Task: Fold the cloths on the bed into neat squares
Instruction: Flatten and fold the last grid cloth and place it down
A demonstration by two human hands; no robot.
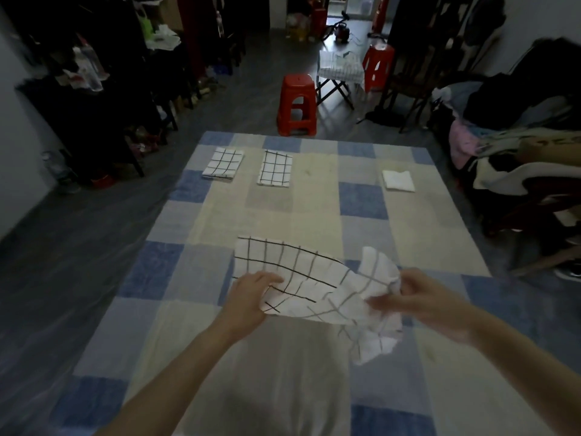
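head view: both hands (251,297) (430,302) grip checked cloth (311,284) above bed (361,202).

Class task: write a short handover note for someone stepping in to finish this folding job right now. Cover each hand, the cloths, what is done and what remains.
Left hand: gripping the near left edge of the checked cloth.
Right hand: gripping its bunched right end, blurred.
That cloth is unfolded and rumpled, partly lifted off the bed.
Done: two folded checked cloths and one folded white cloth lie along the far side.
Left: flatten the held cloth and fold it square.
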